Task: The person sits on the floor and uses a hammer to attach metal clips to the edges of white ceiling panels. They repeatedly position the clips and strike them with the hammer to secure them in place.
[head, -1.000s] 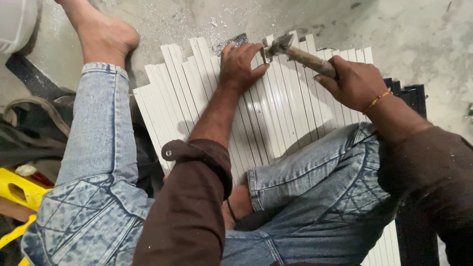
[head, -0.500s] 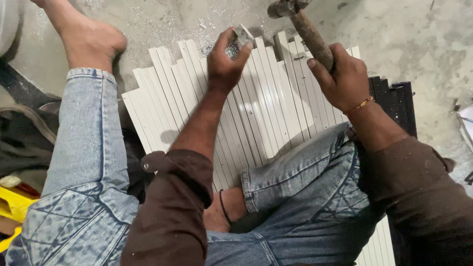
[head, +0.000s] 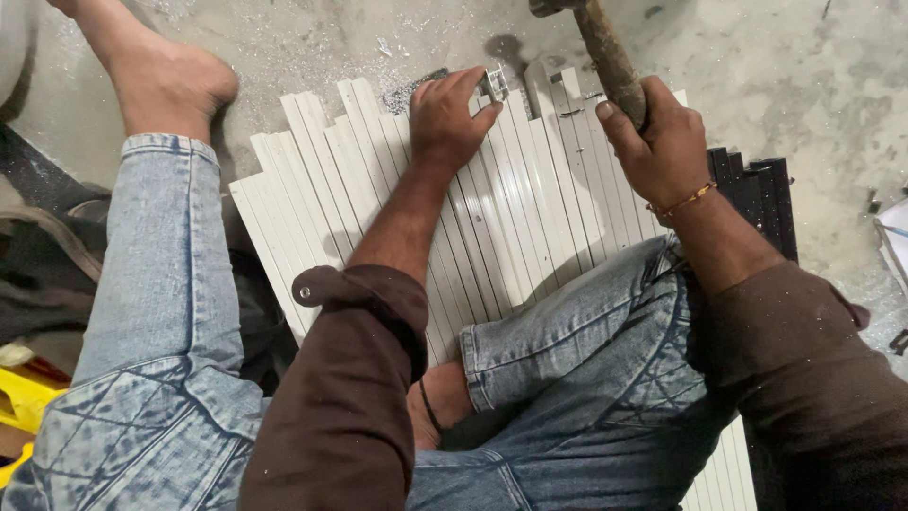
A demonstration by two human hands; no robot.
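Right hand (head: 662, 142) grips hammer (head: 605, 52); left hand (head: 449, 118) pinches bracket (head: 493, 83)

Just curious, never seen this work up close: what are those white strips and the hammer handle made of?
The white strips look like metal, perhaps painted aluminium: long ribbed profiles with a smooth satin sheen, and silvery filings lie on the floor nearby. The hammer handle, gripped by the right hand, looks like worn brown wood, dull and scuffed.
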